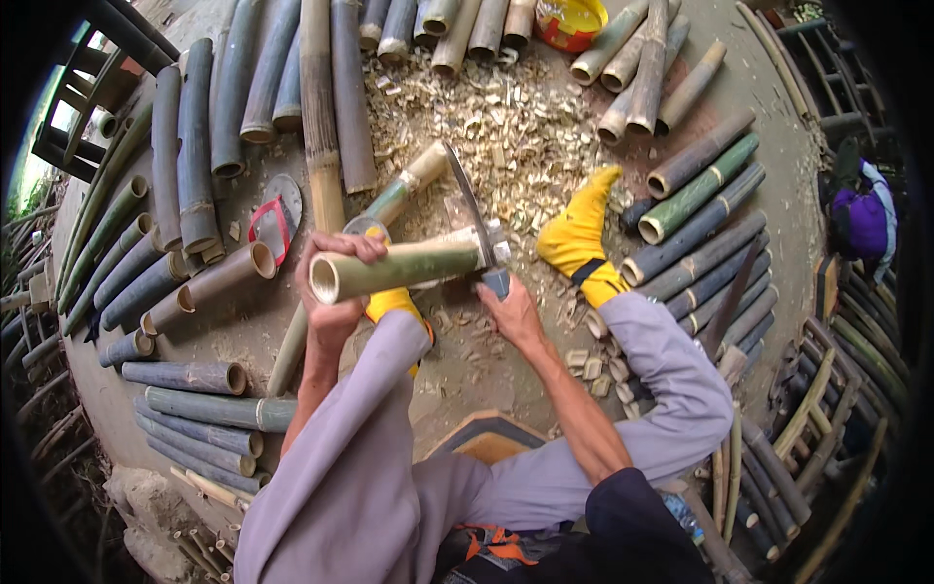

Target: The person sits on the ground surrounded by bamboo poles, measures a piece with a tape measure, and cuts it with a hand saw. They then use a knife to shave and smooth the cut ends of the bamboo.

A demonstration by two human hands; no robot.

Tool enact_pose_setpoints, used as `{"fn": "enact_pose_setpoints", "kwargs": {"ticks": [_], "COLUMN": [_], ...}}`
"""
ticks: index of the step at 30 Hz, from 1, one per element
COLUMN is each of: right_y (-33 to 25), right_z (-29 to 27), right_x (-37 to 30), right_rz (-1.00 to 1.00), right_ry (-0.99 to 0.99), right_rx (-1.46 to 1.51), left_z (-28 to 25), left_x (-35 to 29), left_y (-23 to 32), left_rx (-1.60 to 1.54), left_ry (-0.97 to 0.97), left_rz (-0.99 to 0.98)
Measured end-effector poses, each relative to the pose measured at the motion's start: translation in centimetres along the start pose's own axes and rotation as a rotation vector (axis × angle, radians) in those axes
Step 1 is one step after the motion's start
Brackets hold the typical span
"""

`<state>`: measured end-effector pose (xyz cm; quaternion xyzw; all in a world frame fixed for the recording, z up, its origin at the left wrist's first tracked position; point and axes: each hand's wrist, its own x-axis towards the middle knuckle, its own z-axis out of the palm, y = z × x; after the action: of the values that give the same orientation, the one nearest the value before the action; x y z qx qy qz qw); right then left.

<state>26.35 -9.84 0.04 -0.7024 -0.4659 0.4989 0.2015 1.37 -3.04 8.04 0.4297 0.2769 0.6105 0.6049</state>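
My left hand (348, 245) is wrapped round the near, open end of a green bamboo tube (413, 268), which lies slantwise in front of me. In my right hand (514, 310) is the dark handle of a machete (470, 200). Its long, slightly curved blade points up and away and lies against the far end of the tube, where the green skin gives way to pale wood. Just beyond the tube rests another bamboo piece (413, 180), pale at its far end and partly hidden by the tube and my left hand.
Wood chips (506, 117) cover the ground ahead. Bamboo tubes lie in rows at left (199, 146) and right (705, 248). My yellow-covered feet (581, 229) flank the work. A red-strapped sandal (277, 226) lies at left; a yellow-and-red tub (569, 24) stands at the back.
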Motion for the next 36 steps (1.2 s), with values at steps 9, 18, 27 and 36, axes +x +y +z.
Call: {"fn": "enact_pose_setpoints", "kwargs": {"ticks": [9,18,27,36], "right_y": [-1.7,-4.7,-0.9,-0.5], "right_z": [0.2,-1.1,0.0,0.6], "right_x": [-2.5,-4.3,-2.6,-1.5], "right_rz": [-0.506,-0.372,-0.042,-0.393], "right_ry": [0.306,0.243,-0.005,0.235], "right_rx": [0.014,0.082,0.009,0.006], "left_z": [-1.0,-2.1,0.1,0.6], "left_x": [-0.9,-1.9,-1.0,-1.2], "left_y": [0.7,1.6,1.5,1.9], "left_rx": [-0.021,-0.049,0.082,0.135], "left_ry": [-0.004,0.002,-0.036,-0.091], "left_rz": [-0.092,-0.123,-0.094,-0.111]}}
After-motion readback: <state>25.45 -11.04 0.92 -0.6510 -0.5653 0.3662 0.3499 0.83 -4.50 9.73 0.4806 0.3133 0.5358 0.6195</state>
